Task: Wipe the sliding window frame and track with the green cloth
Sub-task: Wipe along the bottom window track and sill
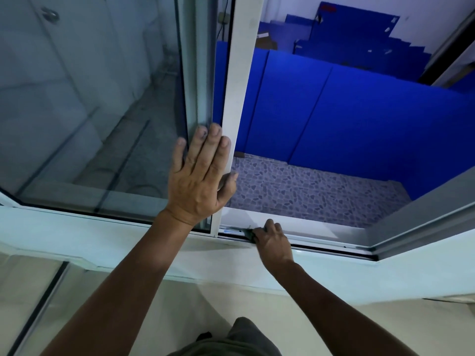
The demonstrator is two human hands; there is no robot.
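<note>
From the head camera, looking down over both bare forearms, the left hand (pixel 199 173) lies flat and spread against the upright stile of the sliding sash (pixel 239 98), its fingers (pixel 213 140) extended and released rather than curled, with the thumb hooked round the stile's right edge. The palm covers the lower part of the stile and part of the glass pane (pixel 90 98) beside it. Lower and to the right, the right hand (pixel 272 240) is clenched, knuckles up, pressing down into the bottom track (pixel 331 246) of the window frame (pixel 424 222). The green cloth (pixel 249 233) is bunched inside that fist; only a small dark wad shows at the fingertips, sitting in the track channel just right of the sash's bottom corner. A pale blue smear marks the track just left of the wad. Through the open half of the window, a pebble-patterned floor (pixel 308 188) lies below, and blue panels (pixel 334 104) lean behind it. A white sill (pixel 128 235) runs under the frame, crossed by both arms.
</note>
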